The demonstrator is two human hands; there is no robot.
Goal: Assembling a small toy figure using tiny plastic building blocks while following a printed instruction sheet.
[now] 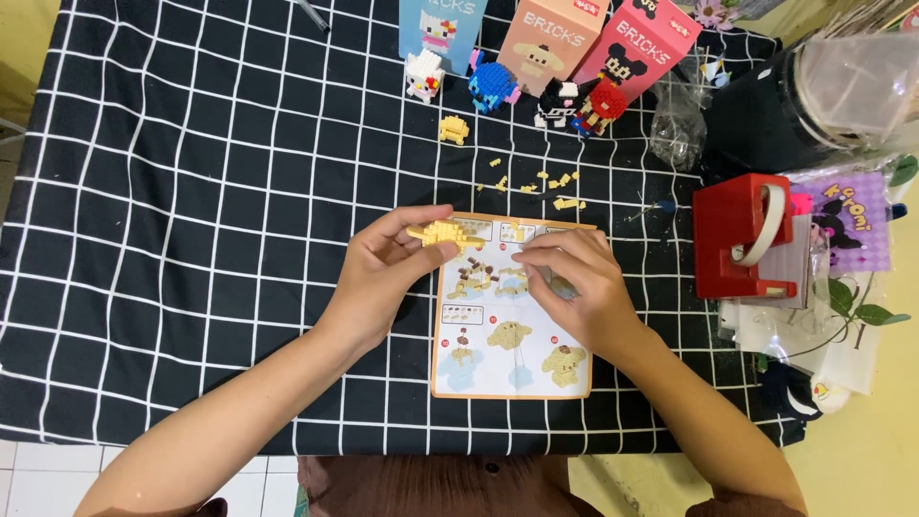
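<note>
Black cloth with white grid lines (191,191) covers the counter; left hand (383,273) pinches a yellow brick piece (442,233), right hand (579,287) curls, its hold unclear, over the orange-edged instruction sheet (507,369).

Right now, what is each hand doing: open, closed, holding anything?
Left hand: closed on a yellow brick assembly.
Right hand: fingers curled over the instruction sheet; contents cannot be told.

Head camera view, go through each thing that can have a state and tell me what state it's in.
Left hand: shut on yellow brick piece.
Right hand: fingertips down on instruction sheet.
Instruction sheet: flat, unfolded.
Three boxes: upright.
Finished figures: standing.
Loose yellow bricks: scattered.
</note>
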